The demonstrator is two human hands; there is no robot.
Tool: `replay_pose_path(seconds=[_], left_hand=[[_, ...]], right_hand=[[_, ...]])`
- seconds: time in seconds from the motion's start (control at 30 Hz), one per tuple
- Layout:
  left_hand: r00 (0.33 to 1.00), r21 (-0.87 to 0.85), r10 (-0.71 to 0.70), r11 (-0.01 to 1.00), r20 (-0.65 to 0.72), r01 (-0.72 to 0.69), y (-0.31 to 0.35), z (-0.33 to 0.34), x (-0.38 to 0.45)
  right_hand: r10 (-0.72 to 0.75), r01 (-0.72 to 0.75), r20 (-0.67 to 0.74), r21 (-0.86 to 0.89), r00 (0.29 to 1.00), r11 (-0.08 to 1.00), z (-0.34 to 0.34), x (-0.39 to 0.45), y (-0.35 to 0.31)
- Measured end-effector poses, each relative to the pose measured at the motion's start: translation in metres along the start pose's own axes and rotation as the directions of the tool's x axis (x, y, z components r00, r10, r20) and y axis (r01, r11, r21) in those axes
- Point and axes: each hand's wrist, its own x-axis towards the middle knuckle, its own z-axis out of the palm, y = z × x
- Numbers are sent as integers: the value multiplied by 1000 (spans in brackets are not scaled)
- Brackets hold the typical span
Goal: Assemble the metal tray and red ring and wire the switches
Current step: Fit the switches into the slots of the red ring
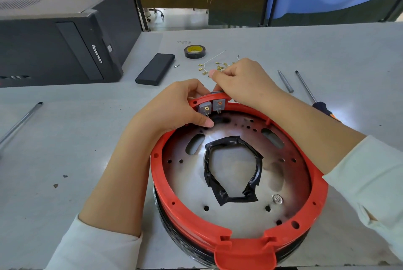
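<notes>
The metal tray (235, 173) sits seated inside the red ring (174, 204) on the grey table (65, 138), near its front edge, the ring running all round the tray's rim with a tab at the near side. The tray is a dull silver disc pierced with small round holes and two oblong slots, and its large middle opening is edged with crumpled black tape (253, 186). At the ring's far edge two small grey switches (212, 106) stand side by side, their brass terminals facing inward. The left hand (174, 108) curls over the ring just left of them, thumb pressed on the tray beneath; the right hand (242, 82) pinches the ring's top above the switches. Behind lie loose brass terminals (204, 69), a roll of tape (194, 51), a black case (155, 69) and a screwdriver (316, 99). The black computer tower (65, 36) at left reads "lenovo".
</notes>
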Motion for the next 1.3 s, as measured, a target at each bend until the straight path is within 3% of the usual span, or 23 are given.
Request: replay_pose_path(seconds=[0.4,0.57,0.73,0.83,0.9,0.97,1.07,1.17,1.3], left_hand=[[1000,26,16,1000,-5,-16,3,0,-2],[1000,10,21,1000,-23,-21,2,2,-2],[998,-85,4,996,56,1,7,2,-6],[994,-29,-4,1000,111,8,12,-3,-7],[989,27,-9,1000,150,5,17,-7,-6],[989,69,-3,998,145,-7,22,-8,-3],[995,90,52,994,85,-59,29,1,1],[994,86,76,993,78,-82,29,10,0],[996,76,52,995,71,-58,26,8,-4]], right_hand=[[-44,41,-30,-77,999,996,3,3,0],[26,-28,-37,-49,999,998,3,4,1],[136,-151,83,206,987,967,-7,4,0],[265,-290,120,472,957,832,-21,7,2],[314,-338,139,540,939,771,-34,13,7],[314,-348,150,458,937,818,-47,19,14],[276,-297,197,85,941,951,-60,24,27],[298,-221,304,-263,905,939,-60,27,37],[312,-187,395,-325,864,927,-47,31,45]])
